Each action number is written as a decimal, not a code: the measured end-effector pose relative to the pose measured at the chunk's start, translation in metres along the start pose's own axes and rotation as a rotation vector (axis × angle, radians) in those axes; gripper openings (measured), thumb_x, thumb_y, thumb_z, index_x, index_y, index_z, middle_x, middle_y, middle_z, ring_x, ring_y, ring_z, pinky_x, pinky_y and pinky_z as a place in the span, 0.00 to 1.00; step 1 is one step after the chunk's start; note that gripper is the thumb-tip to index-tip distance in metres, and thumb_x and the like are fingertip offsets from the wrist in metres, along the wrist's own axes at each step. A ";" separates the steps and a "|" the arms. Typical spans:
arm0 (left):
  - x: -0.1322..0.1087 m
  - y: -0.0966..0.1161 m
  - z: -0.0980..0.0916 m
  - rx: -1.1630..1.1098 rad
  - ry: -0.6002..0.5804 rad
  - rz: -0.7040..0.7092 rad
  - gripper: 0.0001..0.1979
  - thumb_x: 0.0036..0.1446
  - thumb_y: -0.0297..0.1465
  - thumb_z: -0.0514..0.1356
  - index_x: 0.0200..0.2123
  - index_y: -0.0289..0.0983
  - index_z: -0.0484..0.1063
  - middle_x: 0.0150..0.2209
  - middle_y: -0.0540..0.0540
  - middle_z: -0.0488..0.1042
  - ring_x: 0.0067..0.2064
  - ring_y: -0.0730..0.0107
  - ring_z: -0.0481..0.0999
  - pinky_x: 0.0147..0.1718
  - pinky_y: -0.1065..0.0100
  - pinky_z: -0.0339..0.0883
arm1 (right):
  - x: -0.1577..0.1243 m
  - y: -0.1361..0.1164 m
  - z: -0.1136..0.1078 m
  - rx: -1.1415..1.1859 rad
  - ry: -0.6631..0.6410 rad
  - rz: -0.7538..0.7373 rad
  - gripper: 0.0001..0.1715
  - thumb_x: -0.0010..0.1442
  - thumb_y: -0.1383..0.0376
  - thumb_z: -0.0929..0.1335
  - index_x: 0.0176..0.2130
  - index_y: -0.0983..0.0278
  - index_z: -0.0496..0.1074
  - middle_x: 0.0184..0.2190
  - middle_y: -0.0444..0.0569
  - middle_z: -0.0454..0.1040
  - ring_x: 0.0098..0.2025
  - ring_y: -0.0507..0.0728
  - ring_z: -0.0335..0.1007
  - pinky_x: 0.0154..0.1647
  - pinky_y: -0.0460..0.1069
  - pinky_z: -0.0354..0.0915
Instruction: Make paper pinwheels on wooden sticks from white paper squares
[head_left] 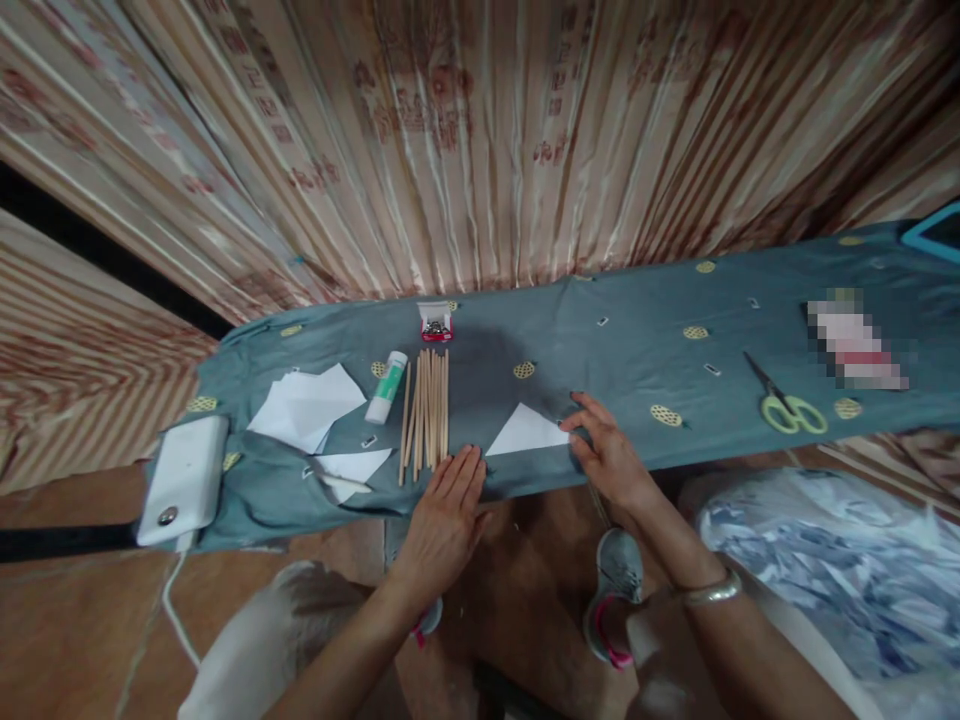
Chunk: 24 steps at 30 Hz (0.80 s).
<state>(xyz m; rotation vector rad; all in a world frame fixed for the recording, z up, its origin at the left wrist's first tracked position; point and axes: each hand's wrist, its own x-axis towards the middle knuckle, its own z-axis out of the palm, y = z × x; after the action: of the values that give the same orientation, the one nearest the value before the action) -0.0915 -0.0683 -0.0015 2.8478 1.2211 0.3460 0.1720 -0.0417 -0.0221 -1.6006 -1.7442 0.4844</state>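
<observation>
Head view, the only one to go on. The triangle (525,432) of white paper lies flat on the cloth (600,340). Its right corner is pinned under the fingertips of the right hand (611,452), with the fingers loosely spread and pressed down rather than pinched round anything. The left hand (442,512) is laid flat and open, fingers side by side, nothing held. It sits just left of the triangle and just beside the near ends of the sticks (427,410).

Looks like the paper is being flattened or squared up. That's probably best done with light, even pressure, so the corner isn't creased and the cloth isn't dragged into wrinkles. The sticks could get rolled if nudged by the left hand. The glue (386,387) is just beyond those sticks, and the scissors (787,405) are well off to the right of the right hand.
</observation>
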 end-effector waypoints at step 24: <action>0.020 0.010 -0.004 -0.475 0.133 -0.200 0.26 0.64 0.35 0.51 0.64 0.37 0.53 0.65 0.35 0.56 0.66 0.58 0.55 0.61 0.49 0.56 | 0.001 -0.014 -0.010 0.101 -0.027 0.014 0.07 0.57 0.60 0.66 0.32 0.61 0.71 0.60 0.59 0.64 0.62 0.65 0.60 0.60 0.64 0.56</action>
<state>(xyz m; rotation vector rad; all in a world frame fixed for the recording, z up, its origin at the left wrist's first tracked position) -0.0720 -0.0612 0.0073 2.3125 1.2306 0.7170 0.1695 -0.0447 -0.0058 -1.5428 -1.7025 0.5939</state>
